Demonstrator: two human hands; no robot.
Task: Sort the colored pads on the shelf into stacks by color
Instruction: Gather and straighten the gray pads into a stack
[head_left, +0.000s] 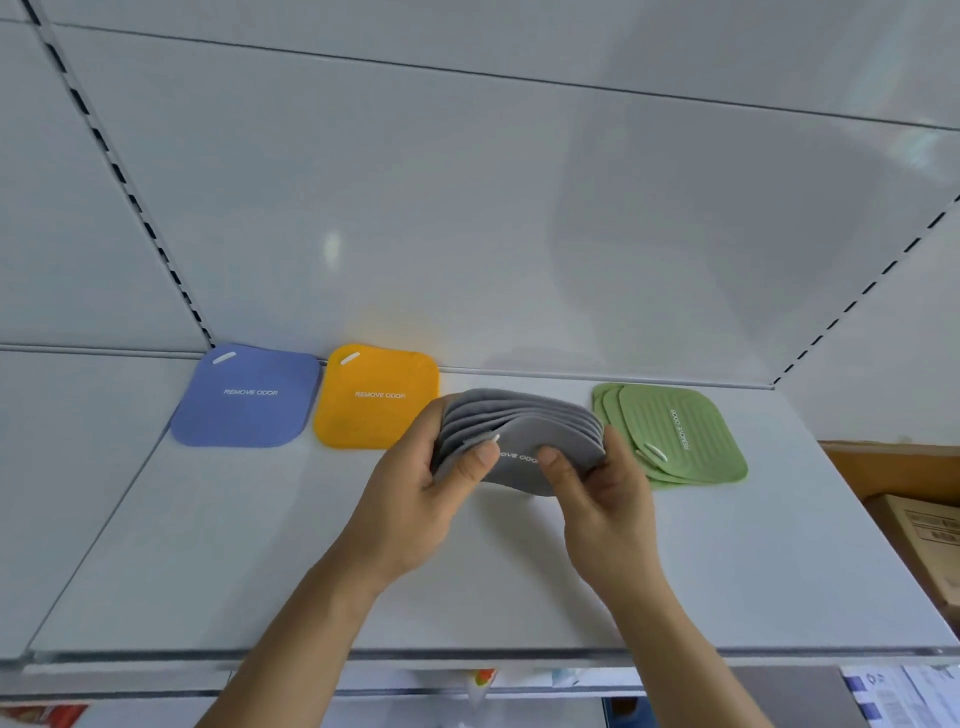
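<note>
between both hands (519, 483), above the shelf (260, 545), bows the grey pad bundle (524, 431).

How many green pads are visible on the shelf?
3, fanned in one overlapping stack of green pads at the right of the shelf, beside the right hand. More could lie hidden beneath.

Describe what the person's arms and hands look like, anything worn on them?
Both forearms are bare as far as the view shows, no sleeves visible. The left hand and right hand wear no gloves, and no rings, watch or bracelet can be seen. Fingernails look short and unpainted.
</note>
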